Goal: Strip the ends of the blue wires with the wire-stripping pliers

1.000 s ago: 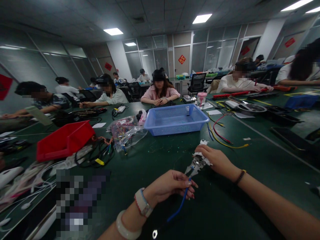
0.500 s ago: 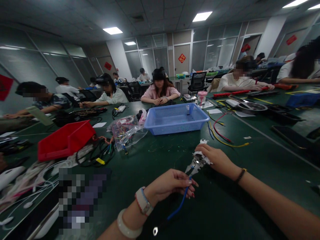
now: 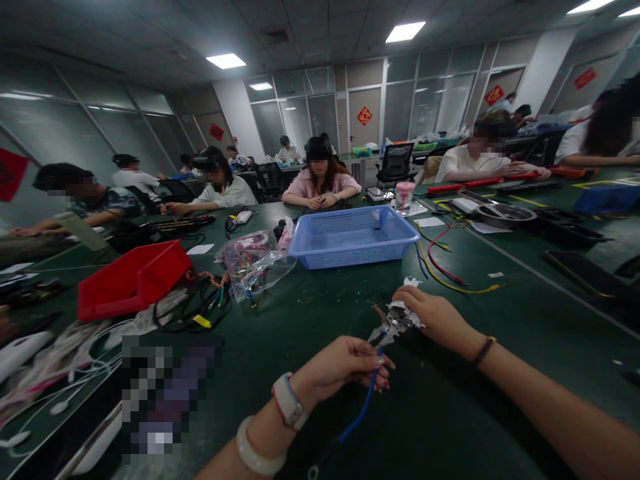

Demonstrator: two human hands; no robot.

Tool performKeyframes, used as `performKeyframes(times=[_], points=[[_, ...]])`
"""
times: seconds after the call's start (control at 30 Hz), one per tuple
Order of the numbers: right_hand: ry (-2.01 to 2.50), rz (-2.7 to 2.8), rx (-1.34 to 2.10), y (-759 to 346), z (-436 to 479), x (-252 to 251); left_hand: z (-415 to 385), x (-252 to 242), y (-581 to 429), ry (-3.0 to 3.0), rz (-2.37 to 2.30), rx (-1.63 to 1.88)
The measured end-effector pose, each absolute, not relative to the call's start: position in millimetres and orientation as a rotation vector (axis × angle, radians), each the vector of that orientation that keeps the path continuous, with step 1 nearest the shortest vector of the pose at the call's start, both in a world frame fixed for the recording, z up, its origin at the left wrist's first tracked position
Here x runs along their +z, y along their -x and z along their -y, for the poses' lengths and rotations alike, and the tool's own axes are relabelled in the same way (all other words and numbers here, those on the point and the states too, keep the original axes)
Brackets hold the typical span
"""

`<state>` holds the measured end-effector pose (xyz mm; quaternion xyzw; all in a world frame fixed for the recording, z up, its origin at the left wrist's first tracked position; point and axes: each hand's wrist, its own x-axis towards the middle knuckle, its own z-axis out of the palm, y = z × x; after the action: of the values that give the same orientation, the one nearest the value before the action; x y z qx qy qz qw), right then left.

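- The left hand (image 3: 345,363) is closed in a pinch, thumb and fingers gripping a thin blue insulated cable (image 3: 367,397) just below the tool's jaws.
- The right hand (image 3: 433,310) is wrapped around the handles of a flat silver metal wire stripper (image 3: 395,321) – crumpled white wrapping (image 3: 413,283) pokes out around the grip.
- The cable's upper end sits at the stripper's jaws, above the dark green table (image 3: 313,323); fine copper-coloured strands (image 3: 379,311) show just beyond them (how they join the cable is too small to tell).
- Its lower part bends down toward the near edge of view, with a blurred ring-shaped end (image 3: 313,473) below it.
- Beyond the hands stands a light-blue perforated plastic basket (image 3: 355,255) – to its left, a clear plastic bag (image 3: 255,267) of wires and, farther left, a red plastic bin (image 3: 133,290).
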<state>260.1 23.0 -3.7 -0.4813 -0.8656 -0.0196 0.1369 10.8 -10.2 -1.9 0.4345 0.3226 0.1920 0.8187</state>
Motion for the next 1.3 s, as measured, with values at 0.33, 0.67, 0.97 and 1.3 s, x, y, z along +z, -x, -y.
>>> performKeyframes(times=[0.33, 0.67, 0.97, 1.3], points=[[1.446, 2.442, -0.017, -255, -20, -5, 11, 1, -12, -0.902, -0.733, 0.452], [1.504, 2.378, -0.054, -244, -14, -7, 12, 0, -14, -0.897, -0.754, 0.476], [1.518, 2.367, -0.217, -250, -17, -9, 13, -3, -15, -0.902, -0.728, 0.459], [1.669, 2.168, -0.434, -294, -36, 10, 14, 4, -11, -0.980, -0.718, 0.337]])
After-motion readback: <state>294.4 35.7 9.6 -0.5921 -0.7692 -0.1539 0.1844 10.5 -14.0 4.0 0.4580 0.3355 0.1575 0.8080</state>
